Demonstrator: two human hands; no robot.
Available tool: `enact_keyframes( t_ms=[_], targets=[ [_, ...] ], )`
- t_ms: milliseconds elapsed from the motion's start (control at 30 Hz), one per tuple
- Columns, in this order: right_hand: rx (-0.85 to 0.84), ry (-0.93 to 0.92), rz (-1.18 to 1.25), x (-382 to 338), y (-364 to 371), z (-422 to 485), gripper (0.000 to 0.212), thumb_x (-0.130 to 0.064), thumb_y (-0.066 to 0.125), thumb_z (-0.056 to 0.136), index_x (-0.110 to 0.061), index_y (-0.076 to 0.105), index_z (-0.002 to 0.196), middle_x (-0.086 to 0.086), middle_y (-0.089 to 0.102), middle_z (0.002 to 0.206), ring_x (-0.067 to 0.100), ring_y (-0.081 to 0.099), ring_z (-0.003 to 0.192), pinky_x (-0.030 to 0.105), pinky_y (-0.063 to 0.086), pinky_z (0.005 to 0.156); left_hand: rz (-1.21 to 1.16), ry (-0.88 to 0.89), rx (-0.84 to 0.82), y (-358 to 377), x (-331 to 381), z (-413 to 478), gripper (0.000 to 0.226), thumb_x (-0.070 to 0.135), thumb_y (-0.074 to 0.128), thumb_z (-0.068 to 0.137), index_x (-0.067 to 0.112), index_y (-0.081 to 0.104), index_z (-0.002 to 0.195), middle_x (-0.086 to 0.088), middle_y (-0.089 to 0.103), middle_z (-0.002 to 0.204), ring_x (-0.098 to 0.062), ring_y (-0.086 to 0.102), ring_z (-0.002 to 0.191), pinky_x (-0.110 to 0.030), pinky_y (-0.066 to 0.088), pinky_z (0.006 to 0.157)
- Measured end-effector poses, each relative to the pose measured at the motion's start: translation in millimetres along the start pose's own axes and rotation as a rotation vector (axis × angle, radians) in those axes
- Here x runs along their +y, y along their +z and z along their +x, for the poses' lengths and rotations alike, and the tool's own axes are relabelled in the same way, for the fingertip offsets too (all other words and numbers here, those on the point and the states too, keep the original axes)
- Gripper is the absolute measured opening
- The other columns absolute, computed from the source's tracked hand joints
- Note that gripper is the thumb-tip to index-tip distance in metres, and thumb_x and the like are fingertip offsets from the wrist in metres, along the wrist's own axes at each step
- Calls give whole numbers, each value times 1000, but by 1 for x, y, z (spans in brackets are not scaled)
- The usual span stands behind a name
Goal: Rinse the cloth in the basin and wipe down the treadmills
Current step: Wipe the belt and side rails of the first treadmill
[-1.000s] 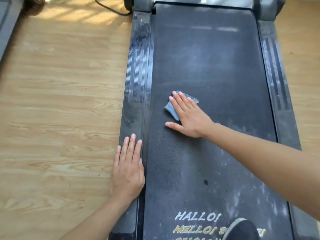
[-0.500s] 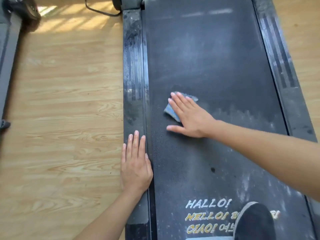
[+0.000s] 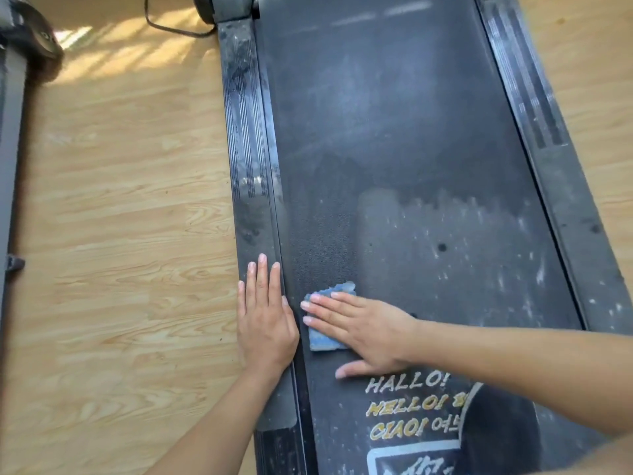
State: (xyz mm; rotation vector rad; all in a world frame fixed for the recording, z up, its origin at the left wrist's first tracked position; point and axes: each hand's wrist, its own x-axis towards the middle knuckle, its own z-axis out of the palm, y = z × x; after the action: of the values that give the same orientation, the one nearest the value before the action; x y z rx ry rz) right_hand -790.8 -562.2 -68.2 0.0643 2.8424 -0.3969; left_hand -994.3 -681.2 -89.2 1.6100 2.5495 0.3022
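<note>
Two hands show in the head view, and we place everything by the treadmill belt (image 3: pixel 394 149).

The right hand (image 3: pixel 370 334) lies flat on the belt's near left part. Its fingers are straight and close together and its thumb is spread toward us. It presses a blue cloth (image 3: pixel 323 341) onto the belt. The cloth sits under those fingers, close to the belt's left edge. We see its ragged pale edge beyond the fingers and a blue corner on their near side.

The left hand (image 3: pixel 265 323) rests palm down, fingers straight, on the left side rail (image 3: pixel 250 149) that borders the belt, and holds nothing. It lies just beside the right fingertips; we cannot tell whether they touch.

Pale dusty smears cover the belt's near right part, while a darker strip runs along its left edge. Printed lettering (image 3: pixel 407 385) reading "HALLO!" sits on the belt just nearer than the right thumb. To its right lies a dark rounded shape (image 3: pixel 496 437) with a pale rim, which we cannot identify.

The right side rail (image 3: pixel 548 183) borders the belt's other edge. Left of the belt, past the rail, is wooden floor (image 3: pixel 120 234), with a black cable (image 3: pixel 164 27) near the belt's far left corner.
</note>
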Motion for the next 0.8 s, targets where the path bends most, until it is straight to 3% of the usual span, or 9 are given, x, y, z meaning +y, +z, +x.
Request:
enact_keyframes(
  t_ms=[133,267,400,533,600,667,800],
  targets=[
    [62,288,-3,92,-49,54,102,-82,20,96,-8,4,165,14,-5,173,29,-8,160,49,9,129,-4,-5,0,1,3,2,64,22,33,105,10,28,168,-6,13,179,-24,9,166,-52,16,133],
    [66,434,-4,135,-82,89,106,-84,17,95,-7,-1,165,13,-8,173,26,-11,160,47,4,130,6,3,0,0,1,-1,64,20,34,105,10,26,168,-6,12,179,-24,8,166,-53,17,133],
    [98,448,100,85,-60,68,111,-85,19,94,-1,-1,164,19,-12,171,30,-17,158,50,2,129,-2,2,9,0,2,-1,64,21,34,105,10,28,168,-6,13,179,-24,8,166,-54,18,132],
    [-4,264,85,-16,-4,-25,111,-86,23,94,-2,2,164,19,-12,171,33,-16,159,52,4,128,-5,16,32,3,-3,-1,63,20,38,105,10,31,167,-7,16,178,-25,12,166,-54,20,132],
    [-45,212,34,-34,10,-53,106,-84,24,96,-4,6,164,17,-6,172,32,-9,160,50,7,126,-5,12,36,4,-2,-1,63,20,38,105,9,32,166,-8,17,178,-26,13,166,-55,20,132],
    [14,264,25,-3,5,-47,102,-82,24,97,-8,5,165,12,-5,173,27,-9,160,48,12,126,-6,17,36,4,0,1,63,19,40,104,9,32,166,-8,17,178,-26,13,166,-55,20,132],
    [73,650,119,116,-50,18,106,-86,19,95,-10,-6,165,11,-16,172,25,-20,158,49,3,130,11,9,21,5,-2,0,63,20,38,104,9,31,166,-7,16,178,-26,12,166,-55,20,132]
  ],
)
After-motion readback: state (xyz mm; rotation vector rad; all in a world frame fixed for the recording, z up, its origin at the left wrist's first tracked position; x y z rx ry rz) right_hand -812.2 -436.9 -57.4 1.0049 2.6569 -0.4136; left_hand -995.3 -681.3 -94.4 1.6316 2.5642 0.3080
